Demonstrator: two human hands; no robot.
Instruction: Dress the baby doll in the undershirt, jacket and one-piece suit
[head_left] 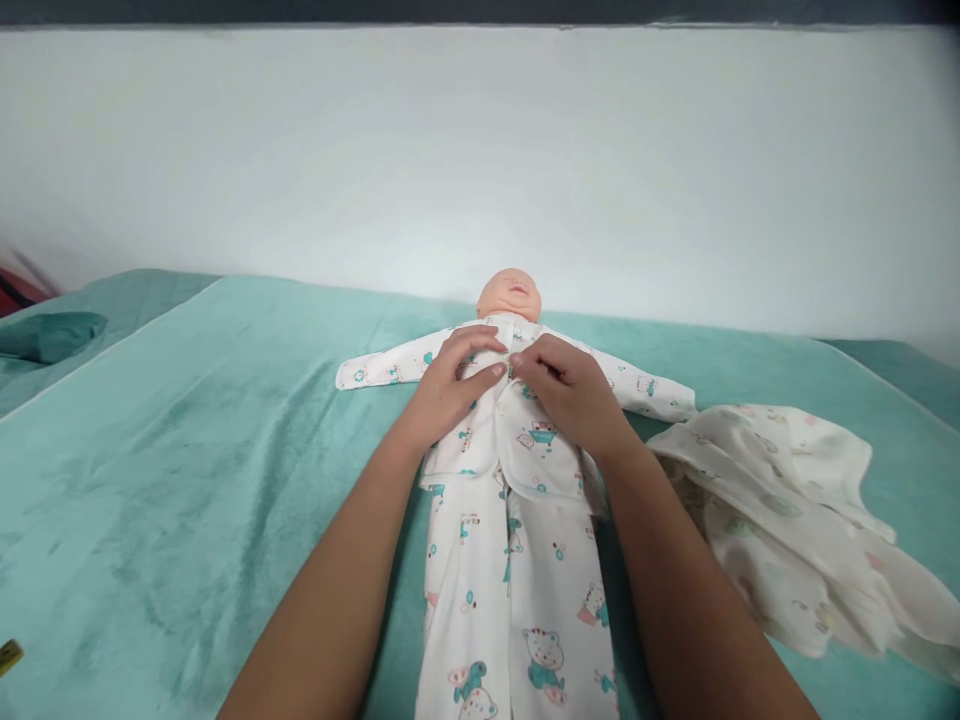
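Note:
A baby doll lies on its back with its head toward the wall. It wears a white printed baby shirt and matching trousers; the sleeves are spread out to both sides. My left hand rests on the shirt's chest, thumb and fingers apart. Across the front opening, my right hand has its fingers curled and pinched at the shirt's edge. The upper front edges meet between my hands, while the lower hem parts slightly. The fingertips of my right hand partly hide the spot they pinch.
Green plush cloth covers the surface, with some creases. A crumpled white printed cloth lies to the right beside the sleeve. Behind the doll stands a white wall. A small yellow object shows at the left edge.

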